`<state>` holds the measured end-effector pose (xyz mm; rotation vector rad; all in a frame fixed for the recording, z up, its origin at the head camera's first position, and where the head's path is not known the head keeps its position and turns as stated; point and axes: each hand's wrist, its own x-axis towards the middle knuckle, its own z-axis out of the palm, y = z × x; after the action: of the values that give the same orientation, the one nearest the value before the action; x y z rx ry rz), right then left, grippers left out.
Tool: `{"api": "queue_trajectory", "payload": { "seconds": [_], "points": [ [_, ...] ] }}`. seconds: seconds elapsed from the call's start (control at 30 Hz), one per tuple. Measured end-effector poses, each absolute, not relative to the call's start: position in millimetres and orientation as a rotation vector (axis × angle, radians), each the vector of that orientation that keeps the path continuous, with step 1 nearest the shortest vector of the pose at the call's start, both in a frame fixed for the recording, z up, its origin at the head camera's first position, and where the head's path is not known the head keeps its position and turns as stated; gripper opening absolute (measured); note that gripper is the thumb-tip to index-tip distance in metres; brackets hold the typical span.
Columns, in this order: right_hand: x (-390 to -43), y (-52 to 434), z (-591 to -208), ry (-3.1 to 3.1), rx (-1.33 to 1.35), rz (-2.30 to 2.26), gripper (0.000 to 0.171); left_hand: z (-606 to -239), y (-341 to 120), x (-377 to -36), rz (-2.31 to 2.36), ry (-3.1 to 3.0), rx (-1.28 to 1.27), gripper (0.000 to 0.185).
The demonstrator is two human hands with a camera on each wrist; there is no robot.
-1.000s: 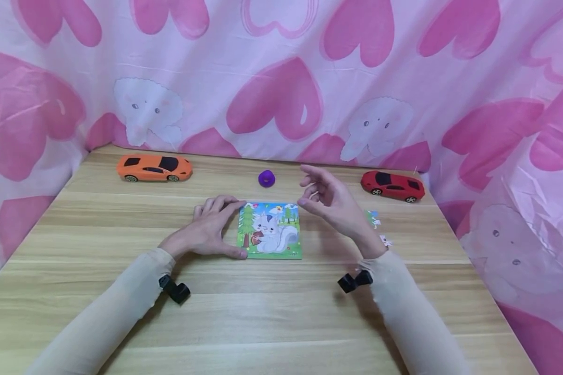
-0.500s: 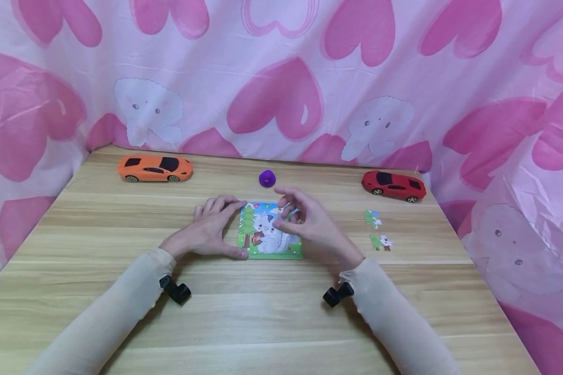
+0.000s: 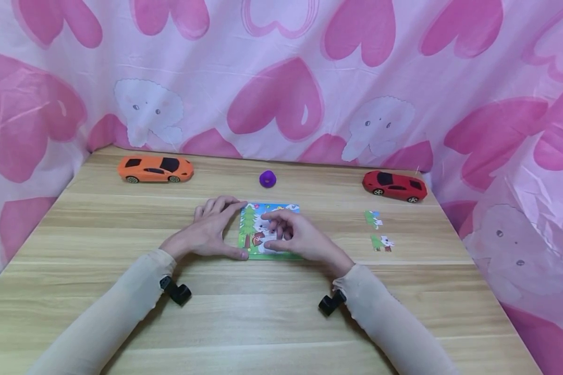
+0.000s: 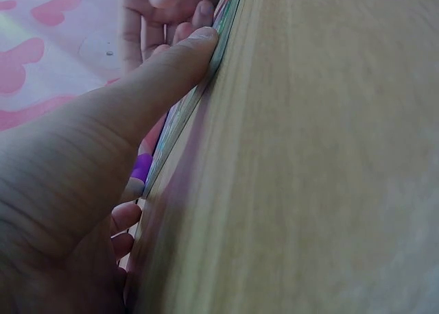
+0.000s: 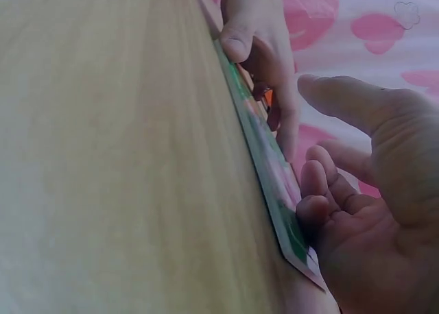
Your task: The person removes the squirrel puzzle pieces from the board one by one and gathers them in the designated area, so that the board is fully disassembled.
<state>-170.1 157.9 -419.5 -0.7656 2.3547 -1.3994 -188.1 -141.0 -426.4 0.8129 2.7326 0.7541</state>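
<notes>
A square jigsaw puzzle board with a white squirrel and green trees lies flat mid-table. My left hand spans its left side, the thumb on the near corner and the index finger at the far corner. In the left wrist view the thumb presses along the board's edge. My right hand hovers low over the board's right half and hides part of the picture. Its fingers are loosely bent with the thumb apart, and nothing shows between them in the right wrist view. Two loose puzzle pieces lie to the right.
An orange toy car stands at the back left and a red toy car at the back right. Between them, behind the board, sits a small purple object. A pink heart-patterned curtain closes off the table's back and sides.
My right hand has come left and nearer to me, from right of the board to over it, uncovering the loose pieces. The left hand and board stay in place.
</notes>
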Motion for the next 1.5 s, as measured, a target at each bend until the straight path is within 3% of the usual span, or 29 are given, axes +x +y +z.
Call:
{"api": "queue_trajectory", "payload": {
  "seconds": [0.93,1.5],
  "points": [
    [-159,141,-421,2.571,-0.885,-0.97,0.054,-427,-141,-189,0.757,2.735,0.826,0.135],
    [-156,136,-421,2.568,-0.886,-1.075,0.053,-427,-141,-189,0.728,2.744,0.821,0.136]
  ]
}}
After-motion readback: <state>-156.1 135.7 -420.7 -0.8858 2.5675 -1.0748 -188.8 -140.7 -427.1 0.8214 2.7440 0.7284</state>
